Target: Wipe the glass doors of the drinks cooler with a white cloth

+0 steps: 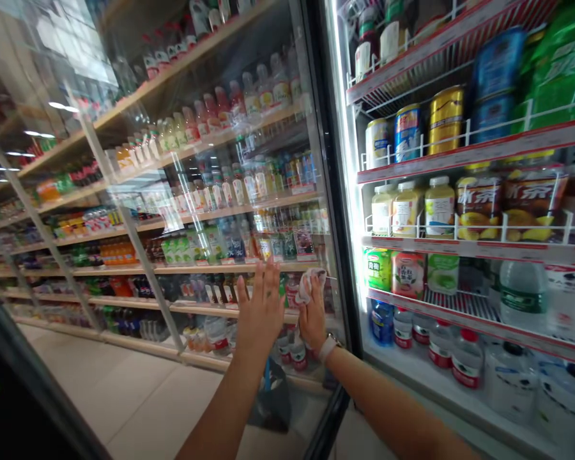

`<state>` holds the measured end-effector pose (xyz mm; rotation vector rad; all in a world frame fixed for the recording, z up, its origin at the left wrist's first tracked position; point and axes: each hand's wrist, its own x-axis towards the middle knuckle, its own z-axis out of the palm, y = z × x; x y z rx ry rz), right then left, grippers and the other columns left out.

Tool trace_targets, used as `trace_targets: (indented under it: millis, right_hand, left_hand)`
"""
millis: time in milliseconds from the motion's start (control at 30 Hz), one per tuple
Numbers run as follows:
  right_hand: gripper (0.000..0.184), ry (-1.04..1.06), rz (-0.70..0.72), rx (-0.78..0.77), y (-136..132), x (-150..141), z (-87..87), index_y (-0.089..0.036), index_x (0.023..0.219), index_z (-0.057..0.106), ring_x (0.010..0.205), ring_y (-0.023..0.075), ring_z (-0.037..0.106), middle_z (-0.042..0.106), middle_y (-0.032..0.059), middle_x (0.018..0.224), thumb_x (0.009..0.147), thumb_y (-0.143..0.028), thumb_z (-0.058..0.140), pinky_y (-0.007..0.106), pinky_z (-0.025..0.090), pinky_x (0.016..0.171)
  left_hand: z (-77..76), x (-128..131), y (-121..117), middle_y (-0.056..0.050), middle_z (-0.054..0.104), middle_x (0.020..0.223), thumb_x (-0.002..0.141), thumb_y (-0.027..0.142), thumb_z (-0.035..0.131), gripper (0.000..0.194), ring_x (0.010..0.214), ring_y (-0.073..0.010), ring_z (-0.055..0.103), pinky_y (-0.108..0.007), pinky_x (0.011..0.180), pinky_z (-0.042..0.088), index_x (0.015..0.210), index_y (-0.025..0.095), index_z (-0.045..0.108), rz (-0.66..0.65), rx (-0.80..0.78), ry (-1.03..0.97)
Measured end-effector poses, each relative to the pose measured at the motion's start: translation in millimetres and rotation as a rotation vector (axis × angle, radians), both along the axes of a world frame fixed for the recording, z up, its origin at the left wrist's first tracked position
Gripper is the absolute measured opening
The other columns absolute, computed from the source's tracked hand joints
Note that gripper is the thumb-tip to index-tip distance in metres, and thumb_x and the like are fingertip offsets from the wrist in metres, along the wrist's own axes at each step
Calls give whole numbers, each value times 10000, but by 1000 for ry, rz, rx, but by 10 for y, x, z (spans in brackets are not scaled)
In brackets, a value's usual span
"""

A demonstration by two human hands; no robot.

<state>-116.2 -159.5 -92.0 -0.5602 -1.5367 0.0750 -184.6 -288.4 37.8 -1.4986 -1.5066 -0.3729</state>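
An open glass door (311, 217) with a dark frame stands in front of me. My left hand (261, 303) is raised with fingers stretched out and apart, palm toward the glass. It holds nothing, and I cannot tell whether it touches the pane. To its right, my right hand (312, 319) presses a pale crumpled cloth (310, 285) against the glass near the frame. The right wrist wears a light-coloured band (329, 347). Part of the cloth is hidden by the fingers.
On the right is a lit drinks cooler (460, 241) with wire-fronted shelves of bottles and cans. Long wooden shelves (196, 262) of drinks show through the glass. A dark bag-like thing (273, 399) is low behind the pane, above the tiled floor (172, 396).
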Motion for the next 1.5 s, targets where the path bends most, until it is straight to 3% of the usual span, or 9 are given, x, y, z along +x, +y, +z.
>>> trace_targets:
  millis: [200, 433, 533, 633, 900, 1000, 1100, 1333, 1500]
  right_hand:
    - [556, -48, 17, -29, -106, 35, -282, -281, 1569, 147, 1515, 298, 148, 142, 90, 1648, 1027, -330, 258, 646, 262, 1165]
    - [546, 23, -59, 26, 439, 115, 1237, -258, 1571, 152, 1520, 246, 140, 210, 85, 1633, 1040, -381, 190, 595, 202, 1196]
    - [548, 44, -64, 51, 555, 131, 1568, -245, 1569, 171, 1516, 235, 155, 206, 83, 1635, 1037, -380, 180, 565, 195, 1205]
    - [547, 61, -50, 82, 479, 105, 1354, -251, 1569, 170, 1514, 236, 161, 220, 77, 1630, 1034, -365, 202, 562, 195, 1209]
    - [558, -67, 18, 42, 60, 76, -193, -300, 1567, 157, 1506, 290, 190, 224, 78, 1624, 1023, -363, 263, 628, 280, 1163]
    - [559, -94, 26, 38, 10, 70, -371, -299, 1567, 157, 1508, 295, 182, 208, 83, 1629, 1023, -363, 265, 639, 282, 1158]
    - [555, -62, 7, 51, 52, 63, -40, -292, 1568, 155, 1512, 295, 165, 213, 86, 1629, 1025, -337, 263, 644, 258, 1164]
    - [552, -8, -38, 144, 308, 67, 1432, -286, 1568, 160, 1518, 242, 148, 156, 44, 1650, 1025, -332, 248, 561, 189, 1211]
    - [548, 3, -29, 168, 222, 32, 1273, -295, 1566, 168, 1513, 251, 170, 182, 43, 1642, 1025, -334, 249, 577, 201, 1206]
  left_hand:
    - [-18, -4, 20, -132, 212, 1596, 970, 317, 436, 728, 1509, -281, 132, -617, 1208, 109, 1536, 139, 15, -16, 21, -2]
    - [-11, -2, 14, -123, 207, 1597, 968, 314, 430, 702, 1509, -283, 128, -616, 1206, 133, 1539, 137, 62, 8, 4, 4]
    - [-5, 6, 7, -117, 210, 1596, 975, 315, 410, 682, 1510, -275, 128, -607, 1209, 129, 1540, 139, 71, 28, -9, 2]
    - [-1, 11, 2, -117, 205, 1599, 977, 315, 397, 671, 1510, -276, 125, -608, 1210, 114, 1540, 144, 75, 40, -24, 4]
    - [-11, 7, 0, -122, 201, 1600, 972, 327, 414, 686, 1513, -266, 99, -601, 1213, 112, 1539, 129, 83, 53, -26, 12]
    - [-15, 3, 5, -116, 191, 1602, 973, 326, 409, 680, 1513, -266, 100, -602, 1213, 103, 1539, 123, 92, 56, -18, 19]
    - [-10, 2, 9, -113, 195, 1601, 969, 329, 415, 679, 1512, -271, 104, -613, 1209, 104, 1539, 138, 99, 53, -23, 18]
    - [-4, 11, 13, -118, 175, 1602, 955, 314, 432, 687, 1514, -271, 75, -617, 1206, 103, 1538, 140, 114, 63, -45, 3]
    - [-6, 14, 11, -124, 151, 1607, 959, 302, 426, 676, 1513, -264, 32, -610, 1209, 87, 1538, 125, 126, 51, -38, 13]
